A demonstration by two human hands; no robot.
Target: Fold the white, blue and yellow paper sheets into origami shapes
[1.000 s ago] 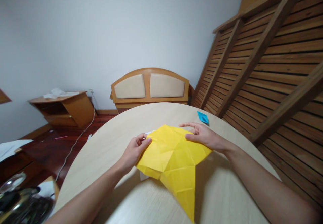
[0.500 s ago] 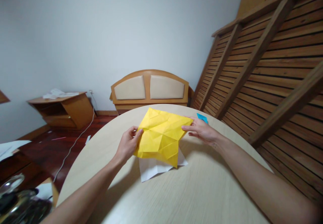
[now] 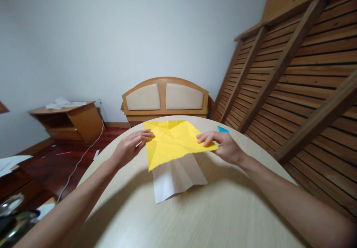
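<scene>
From where I stand, the creased yellow sheet (image 3: pixel 173 143) is between the person's hands, its twelve-o'clock edge close to the far rim of the round table (image 3: pixel 200 222). The left hand (image 3: pixel 128 149) grasps its nine-o'clock edge, thumb hidden; the right hand (image 3: pixel 227 147) grasps its four-o'clock corner. A folded white sheet (image 3: pixel 177 179) juts out beneath at six, with broad tabletop nearer the person. Blue paper (image 3: pixel 222 129) lies at two, crowding the right hand.

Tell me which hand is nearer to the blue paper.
Right. The right hand is just on the near side of the blue paper; the left hand is farther left, at the yellow sheet's left edge.
</scene>
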